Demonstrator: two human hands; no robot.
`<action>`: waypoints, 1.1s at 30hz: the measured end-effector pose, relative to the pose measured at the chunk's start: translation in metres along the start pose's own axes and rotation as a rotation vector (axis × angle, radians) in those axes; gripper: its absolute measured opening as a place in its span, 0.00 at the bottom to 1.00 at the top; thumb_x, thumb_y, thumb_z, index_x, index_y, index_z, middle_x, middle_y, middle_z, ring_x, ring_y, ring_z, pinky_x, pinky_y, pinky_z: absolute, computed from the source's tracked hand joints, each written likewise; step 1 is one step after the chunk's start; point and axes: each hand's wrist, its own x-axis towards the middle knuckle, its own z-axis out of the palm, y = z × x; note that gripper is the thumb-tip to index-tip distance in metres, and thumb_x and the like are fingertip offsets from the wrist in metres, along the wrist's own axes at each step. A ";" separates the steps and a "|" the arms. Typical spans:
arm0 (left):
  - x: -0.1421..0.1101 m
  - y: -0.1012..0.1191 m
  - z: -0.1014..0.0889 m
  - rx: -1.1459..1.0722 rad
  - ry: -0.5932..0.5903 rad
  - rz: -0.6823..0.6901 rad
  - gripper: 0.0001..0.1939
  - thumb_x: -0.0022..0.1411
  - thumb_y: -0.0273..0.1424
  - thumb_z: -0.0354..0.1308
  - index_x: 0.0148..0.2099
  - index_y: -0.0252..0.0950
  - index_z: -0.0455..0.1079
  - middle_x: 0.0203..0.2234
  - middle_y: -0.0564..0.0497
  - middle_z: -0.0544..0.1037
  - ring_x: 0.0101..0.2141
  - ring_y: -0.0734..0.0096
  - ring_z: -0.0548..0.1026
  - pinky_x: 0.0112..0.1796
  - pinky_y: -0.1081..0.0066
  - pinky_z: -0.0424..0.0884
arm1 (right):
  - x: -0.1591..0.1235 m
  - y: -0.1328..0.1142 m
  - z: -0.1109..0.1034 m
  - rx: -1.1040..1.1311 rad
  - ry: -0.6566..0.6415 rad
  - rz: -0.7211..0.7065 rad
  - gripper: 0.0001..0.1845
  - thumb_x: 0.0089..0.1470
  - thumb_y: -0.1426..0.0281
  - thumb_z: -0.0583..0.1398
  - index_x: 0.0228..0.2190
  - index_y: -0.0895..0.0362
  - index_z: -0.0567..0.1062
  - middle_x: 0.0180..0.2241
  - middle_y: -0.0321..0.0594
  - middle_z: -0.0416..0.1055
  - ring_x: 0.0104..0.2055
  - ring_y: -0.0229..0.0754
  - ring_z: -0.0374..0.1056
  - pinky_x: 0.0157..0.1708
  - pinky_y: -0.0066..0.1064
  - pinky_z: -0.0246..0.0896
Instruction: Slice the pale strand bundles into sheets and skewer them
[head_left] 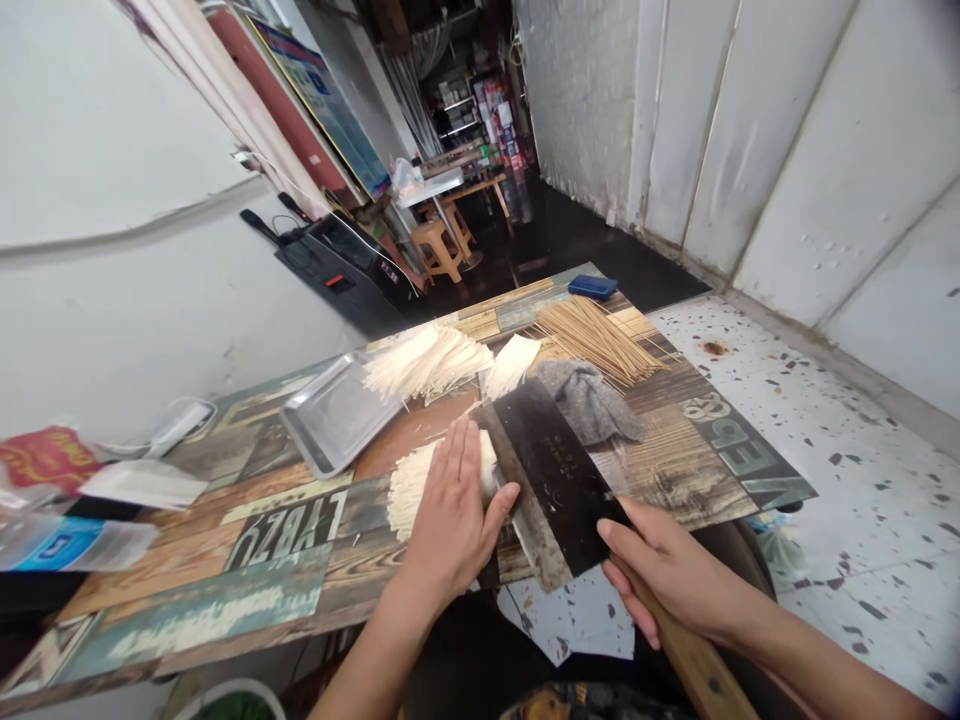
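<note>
bare left hand (454, 495) and right hand (664, 560), bare forearms (386, 635), dark garment (555, 706) with orange-brown patterned patches

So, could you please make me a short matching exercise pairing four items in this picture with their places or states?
1. cleaver
2. metal tray
3. skewers
4. left hand

A. lying in a loose bundle beside the grey cloth
B. resting on pale strips
C. gripped by the right hand
D. silvery, with a raised rim

Pairs: 1-C, 2-D, 3-A, 4-B
</note>
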 end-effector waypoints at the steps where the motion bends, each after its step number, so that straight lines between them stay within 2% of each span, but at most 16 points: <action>1: 0.000 0.000 0.001 -0.005 0.003 -0.001 0.37 0.67 0.45 0.41 0.69 0.28 0.34 0.66 0.34 0.46 0.65 0.54 0.43 0.61 0.49 0.51 | 0.003 -0.002 0.002 -0.001 0.003 -0.021 0.14 0.59 0.58 0.51 0.28 0.54 0.56 0.17 0.25 0.61 0.10 0.29 0.56 0.09 0.21 0.54; 4: 0.000 0.000 0.003 -0.011 0.027 -0.023 0.38 0.67 0.45 0.41 0.69 0.27 0.34 0.66 0.32 0.46 0.66 0.54 0.42 0.61 0.50 0.51 | 0.010 -0.005 0.007 -0.001 0.001 -0.078 0.12 0.60 0.61 0.50 0.28 0.54 0.57 0.16 0.24 0.60 0.10 0.30 0.57 0.09 0.22 0.56; 10: 0.000 0.001 0.006 -0.037 0.059 -0.017 0.39 0.67 0.46 0.42 0.69 0.29 0.33 0.66 0.34 0.45 0.66 0.53 0.41 0.61 0.48 0.51 | 0.003 -0.004 0.013 -0.024 -0.002 -0.038 0.12 0.59 0.61 0.51 0.28 0.54 0.57 0.17 0.24 0.61 0.10 0.29 0.56 0.08 0.20 0.54; 15: 0.002 -0.002 0.007 -0.071 0.065 -0.077 0.39 0.67 0.47 0.41 0.68 0.25 0.36 0.65 0.31 0.46 0.66 0.53 0.41 0.61 0.48 0.50 | 0.021 -0.012 0.025 -0.042 0.014 -0.120 0.10 0.59 0.65 0.49 0.27 0.54 0.57 0.15 0.24 0.60 0.10 0.30 0.56 0.08 0.22 0.55; 21: 0.000 -0.002 0.010 -0.111 0.103 -0.068 0.40 0.66 0.47 0.42 0.68 0.26 0.36 0.66 0.32 0.44 0.66 0.53 0.39 0.61 0.48 0.48 | 0.012 -0.002 0.030 -0.045 -0.009 -0.067 0.09 0.59 0.64 0.50 0.29 0.54 0.57 0.16 0.23 0.60 0.09 0.30 0.57 0.07 0.20 0.53; 26: 0.002 -0.005 0.010 -0.188 0.083 -0.125 0.38 0.67 0.46 0.41 0.69 0.27 0.37 0.66 0.32 0.44 0.66 0.54 0.40 0.61 0.47 0.47 | 0.034 -0.009 0.048 -0.044 -0.015 -0.101 0.07 0.58 0.69 0.49 0.27 0.54 0.57 0.13 0.23 0.59 0.09 0.31 0.56 0.07 0.21 0.55; 30: -0.004 -0.001 0.002 -0.243 0.077 -0.140 0.35 0.68 0.43 0.38 0.69 0.30 0.33 0.67 0.36 0.40 0.66 0.57 0.37 0.62 0.48 0.45 | 0.028 -0.023 0.059 -0.044 -0.031 -0.098 0.06 0.58 0.72 0.47 0.28 0.54 0.57 0.14 0.23 0.59 0.09 0.31 0.57 0.07 0.21 0.55; 33: -0.005 0.000 -0.020 -0.234 0.118 -0.165 0.35 0.69 0.43 0.38 0.70 0.31 0.31 0.67 0.38 0.37 0.66 0.58 0.36 0.62 0.49 0.43 | 0.012 -0.046 0.064 -0.090 -0.063 -0.139 0.07 0.58 0.74 0.47 0.28 0.55 0.57 0.15 0.23 0.60 0.09 0.31 0.57 0.07 0.20 0.54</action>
